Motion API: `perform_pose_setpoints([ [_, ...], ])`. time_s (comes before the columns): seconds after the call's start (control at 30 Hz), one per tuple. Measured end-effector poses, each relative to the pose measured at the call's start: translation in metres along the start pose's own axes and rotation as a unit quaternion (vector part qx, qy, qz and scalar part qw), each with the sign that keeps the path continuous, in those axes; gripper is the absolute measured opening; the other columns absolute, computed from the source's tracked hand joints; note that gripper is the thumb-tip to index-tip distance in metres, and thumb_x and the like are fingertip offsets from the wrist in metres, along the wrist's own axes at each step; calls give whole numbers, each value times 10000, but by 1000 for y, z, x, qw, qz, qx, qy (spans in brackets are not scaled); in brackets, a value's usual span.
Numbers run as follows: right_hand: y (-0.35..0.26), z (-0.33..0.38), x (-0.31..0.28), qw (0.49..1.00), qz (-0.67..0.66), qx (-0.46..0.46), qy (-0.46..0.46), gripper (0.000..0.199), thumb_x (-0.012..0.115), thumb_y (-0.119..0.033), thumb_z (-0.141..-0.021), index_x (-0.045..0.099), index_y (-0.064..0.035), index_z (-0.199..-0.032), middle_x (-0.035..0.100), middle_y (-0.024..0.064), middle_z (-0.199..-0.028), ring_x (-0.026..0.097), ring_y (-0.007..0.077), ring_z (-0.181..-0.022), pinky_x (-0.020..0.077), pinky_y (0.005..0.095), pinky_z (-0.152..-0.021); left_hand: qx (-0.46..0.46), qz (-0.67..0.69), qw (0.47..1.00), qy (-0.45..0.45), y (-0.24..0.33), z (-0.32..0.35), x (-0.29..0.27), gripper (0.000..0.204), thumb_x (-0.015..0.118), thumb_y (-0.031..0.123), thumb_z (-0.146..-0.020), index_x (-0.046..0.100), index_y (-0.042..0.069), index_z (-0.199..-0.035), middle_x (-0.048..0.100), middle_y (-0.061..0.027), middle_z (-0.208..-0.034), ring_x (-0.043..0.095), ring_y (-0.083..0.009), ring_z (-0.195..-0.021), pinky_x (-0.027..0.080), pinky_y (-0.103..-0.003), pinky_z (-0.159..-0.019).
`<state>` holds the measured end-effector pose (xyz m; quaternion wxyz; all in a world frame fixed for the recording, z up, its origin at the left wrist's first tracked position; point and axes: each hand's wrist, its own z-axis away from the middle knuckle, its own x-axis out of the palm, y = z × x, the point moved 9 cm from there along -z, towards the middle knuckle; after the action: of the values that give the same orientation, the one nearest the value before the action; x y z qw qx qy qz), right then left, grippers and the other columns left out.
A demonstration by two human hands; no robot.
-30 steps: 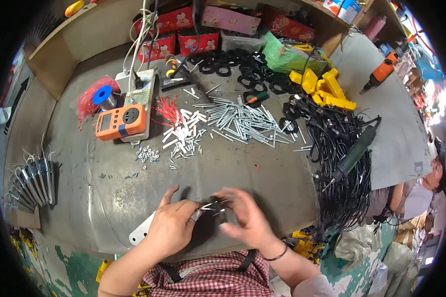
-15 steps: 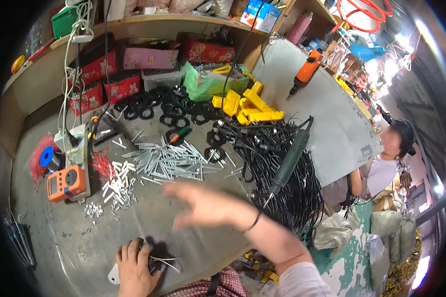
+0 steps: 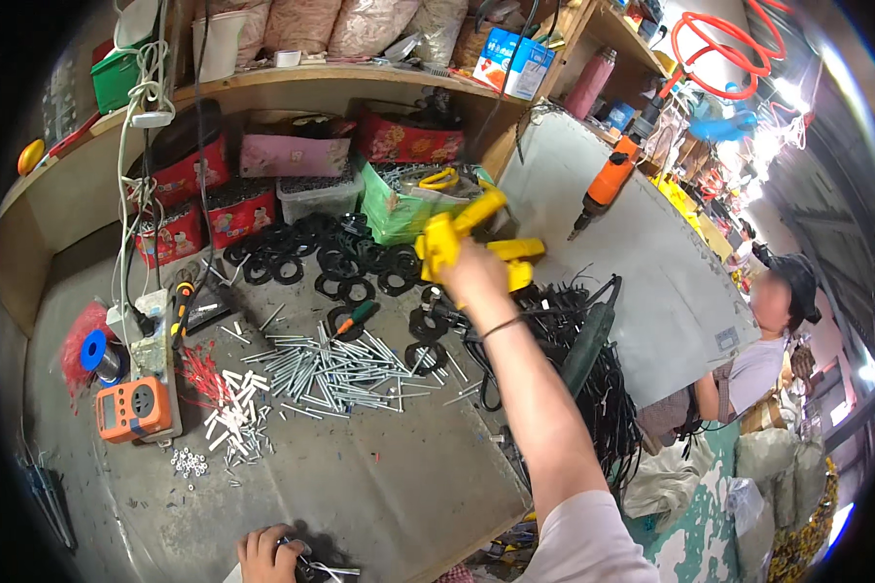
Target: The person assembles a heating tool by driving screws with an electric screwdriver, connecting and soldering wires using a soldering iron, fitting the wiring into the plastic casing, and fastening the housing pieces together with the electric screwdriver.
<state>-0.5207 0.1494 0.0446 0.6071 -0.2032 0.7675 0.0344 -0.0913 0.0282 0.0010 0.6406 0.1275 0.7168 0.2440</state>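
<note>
By the left hand (image 3: 267,556), at the near edge of the tabletop (image 3: 379,486), a small black piece (image 3: 304,554) with pale wire ends (image 3: 340,571) is gripped, the fingers being curled over it. The right hand (image 3: 476,276) is stretched out to the far side, where yellow pieces (image 3: 440,243) are heaped beside a green box (image 3: 389,216). One upright yellow piece is touched by it, but the fingertips are hidden, so whether that piece is gripped cannot be told.

Beneath the right forearm, black cables (image 3: 603,437) are bunched, and a dark green tool (image 3: 589,345) is laid over them. Between the two hands, metal rods (image 3: 335,371) are strewn in a loose pile, with a green-and-orange screwdriver (image 3: 358,317) set at its far side among black rings (image 3: 287,269). To the left of the rods, white tubes (image 3: 233,408) and red strips (image 3: 202,374) are scattered, and small nuts (image 3: 190,462) are gathered nearer the front. An orange meter (image 3: 131,410) is placed farther left, near a blue spool (image 3: 94,350). At the back, red boxes (image 3: 243,211) are lined up under a shelf (image 3: 301,76). Beyond a grey panel (image 3: 642,253) on the right, another person (image 3: 749,364) is seen
</note>
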Motion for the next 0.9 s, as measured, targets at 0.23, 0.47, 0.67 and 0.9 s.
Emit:
perform_pose_setpoints([
  [0.23,-113,96,27,976,-6,-191,-102,779,634,-478,-756,363,27,-1283,595,202,-968,612,312,-887,508,398,-743,32,-24,999,25,1,0,5,499,698,172,-663,505,57,-1109,469,-199,-1156,454,-381,-1024,351,-491,-884],
  [0.47,-18,47,-77,931,129,-201,277,64,537,-104,-710,577,-65,-741,578,122,-711,559,290,-701,449,405,-669,19,-40,999,-8,4,-8,5,472,661,155,-704,501,50,-1135,468,-190,-1180,456,-383,-1034,360,-485,-883],
  [0.67,16,42,-73,979,-7,-155,129,136,538,-86,-757,631,-38,-845,609,145,-866,577,322,-862,458,409,-768,77,-58,995,0,4,-9,16,606,755,224,-521,470,41,-1023,422,-189,-1132,432,-376,-992,324,-516,-850],
  [0.9,-99,2,-43,905,-152,-369,145,283,444,-19,-810,565,-49,-1065,574,166,-1058,548,322,-998,439,374,-858,94,-82,992,17,9,-2,20,588,750,228,-532,482,62,-1027,445,-169,-1124,452,-363,-985,343,-500,-837],
])
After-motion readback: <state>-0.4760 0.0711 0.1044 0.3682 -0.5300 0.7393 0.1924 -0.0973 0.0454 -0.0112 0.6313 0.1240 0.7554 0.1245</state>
